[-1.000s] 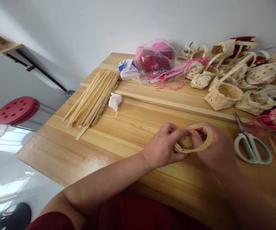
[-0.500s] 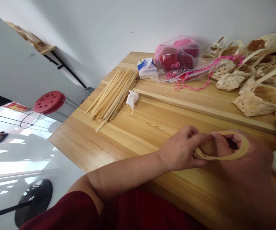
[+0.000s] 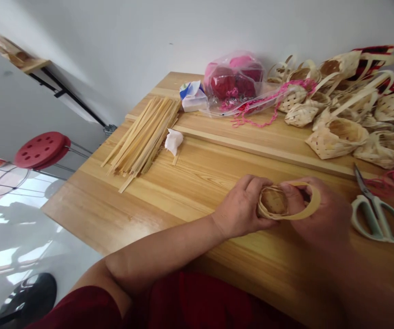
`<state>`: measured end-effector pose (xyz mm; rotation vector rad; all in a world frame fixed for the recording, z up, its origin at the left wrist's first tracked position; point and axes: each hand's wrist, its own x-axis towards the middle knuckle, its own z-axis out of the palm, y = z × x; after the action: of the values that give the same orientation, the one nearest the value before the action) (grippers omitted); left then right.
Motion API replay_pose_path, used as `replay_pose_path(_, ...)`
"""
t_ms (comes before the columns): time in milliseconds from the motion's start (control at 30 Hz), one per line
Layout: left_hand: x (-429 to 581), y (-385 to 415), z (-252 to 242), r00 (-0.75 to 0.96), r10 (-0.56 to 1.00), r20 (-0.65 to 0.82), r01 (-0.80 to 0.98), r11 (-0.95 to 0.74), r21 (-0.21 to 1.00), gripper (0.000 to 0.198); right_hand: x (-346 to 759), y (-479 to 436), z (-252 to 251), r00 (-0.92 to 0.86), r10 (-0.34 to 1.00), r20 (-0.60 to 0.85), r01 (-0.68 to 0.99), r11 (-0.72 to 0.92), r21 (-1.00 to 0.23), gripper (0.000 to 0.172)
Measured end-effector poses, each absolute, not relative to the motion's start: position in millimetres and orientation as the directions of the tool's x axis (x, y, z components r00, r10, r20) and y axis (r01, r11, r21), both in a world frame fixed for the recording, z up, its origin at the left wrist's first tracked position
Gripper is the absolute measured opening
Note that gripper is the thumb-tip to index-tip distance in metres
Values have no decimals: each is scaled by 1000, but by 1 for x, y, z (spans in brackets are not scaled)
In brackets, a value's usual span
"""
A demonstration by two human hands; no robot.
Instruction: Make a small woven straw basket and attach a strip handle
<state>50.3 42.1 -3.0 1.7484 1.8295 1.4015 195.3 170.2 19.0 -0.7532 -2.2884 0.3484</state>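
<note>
A small woven basket with a looped strip handle is held over the wooden table, its round opening turned up toward me. My left hand is closed around the basket's left side, fingers behind and thumb along the near side. My right hand grips the right side, its thumb pressed at the rim inside the handle loop; part of its fingers is hidden behind the strip. Just right of my right hand lie scissors with pale green handles, blades pointing away.
Flat strips lie bundled at the left, beside a crumpled white tissue. Behind stand a tissue pack and a clear bag of pink and red yarn. Several finished baskets crowd the back right. A long wooden strip crosses the table.
The view has swung right, bringing the scissors and more baskets into sight. My left hand has shifted from the rim to around the basket's side, and the basket's opening shows more.
</note>
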Motion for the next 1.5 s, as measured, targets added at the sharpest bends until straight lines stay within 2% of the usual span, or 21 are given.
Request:
replay_pose_path(133, 51, 42, -3, -247, 875, 416, 634, -179, 752, 66, 195, 170, 17, -589, 590, 552, 425, 807, -409, 27)
replay_pose_path(433, 48, 41, -1, -242, 894, 377, 610, -162, 776, 68, 190, 167, 22, -567, 634, 526, 443, 773, -454, 31)
replay_pose_path(600, 48, 40, 1, -242, 893, 380, 616, -162, 771, 63, 189, 163, 25, -544, 695, 469, 510, 718, -473, 27)
replay_pose_path(733, 48, 40, 3, -239, 902, 360, 616, -146, 774, 63, 189, 163, 25, -549, 693, 467, 521, 721, -457, 30)
replay_pose_path(933, 48, 40, 5, -228, 915, 333, 610, -132, 781, 60, 190, 163, 28, -578, 699, 421, 534, 714, -454, 25)
replay_pose_path(1100, 48, 40, 3, -232, 906, 355, 609, -149, 779, 59, 188, 163, 32, -562, 724, 399, 520, 685, -511, 26)
replay_pose_path(1300, 48, 41, 1, -229, 909, 347, 611, -144, 779, 61, 184, 163, 34, -581, 728, 363, 564, 682, -465, 24)
replay_pose_path(1500, 49, 42, 0, -232, 891, 391, 615, -177, 768, 62, 185, 165, 37, -599, 728, 334, 552, 677, -487, 23)
